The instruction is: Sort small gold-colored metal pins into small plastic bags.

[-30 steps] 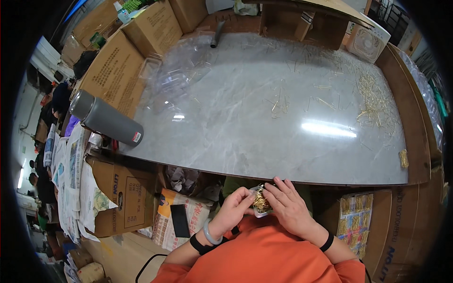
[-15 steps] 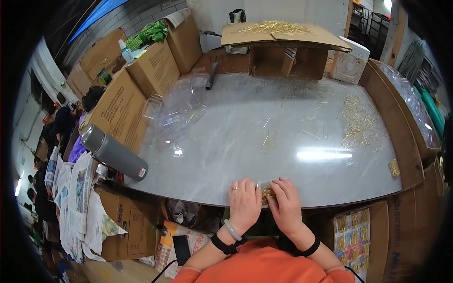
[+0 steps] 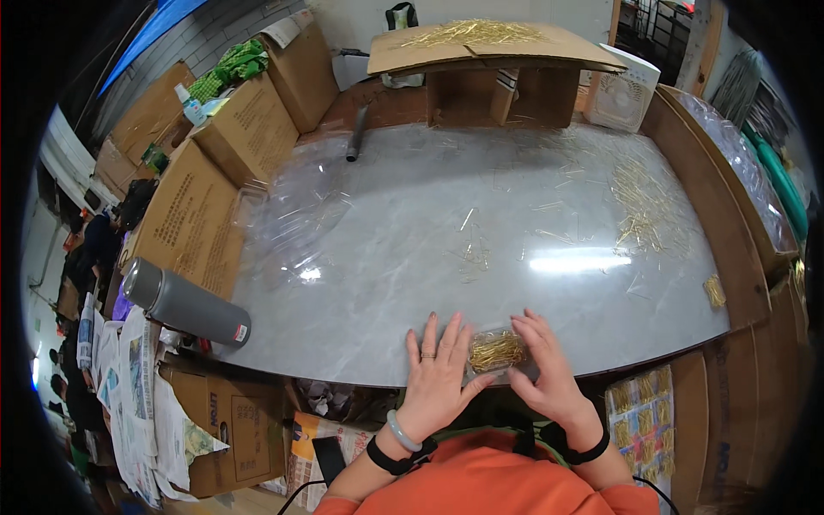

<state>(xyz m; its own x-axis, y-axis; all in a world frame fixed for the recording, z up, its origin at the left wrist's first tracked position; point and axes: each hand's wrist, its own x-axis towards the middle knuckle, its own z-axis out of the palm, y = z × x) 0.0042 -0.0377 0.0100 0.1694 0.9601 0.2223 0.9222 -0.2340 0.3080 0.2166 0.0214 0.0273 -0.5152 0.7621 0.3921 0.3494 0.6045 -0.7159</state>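
A small clear plastic box (image 3: 496, 352) packed with thin gold-coloured wire pins lies at the table's near edge, between my hands. On its left, my left hand (image 3: 438, 371) is laid flat with the fingers spread, its thumb reaching to the box's near corner. My right hand (image 3: 549, 371) is at the other side, fingers stretched out along the box and thumb apart at its near edge. Whether it presses on the box I cannot tell. Neither hand is wrapped around anything. A few loose pins (image 3: 474, 256) lie farther up the grey table (image 3: 378, 292).
Loose gold pins (image 3: 639, 206) spread at the right, with a small bundle (image 3: 714, 292) near the edge. A grey flask (image 3: 184, 305) leans at the left. Cardboard boxes (image 3: 193, 210) border that side. Behind stand a cardboard shelf (image 3: 446, 96) and white fan (image 3: 622, 93). Filled packs (image 3: 642, 421) sit lower right.
My hands were close together over the box with fingers curled. They have since parted and opened, showing the pin-filled box. The whole view has shifted slightly.
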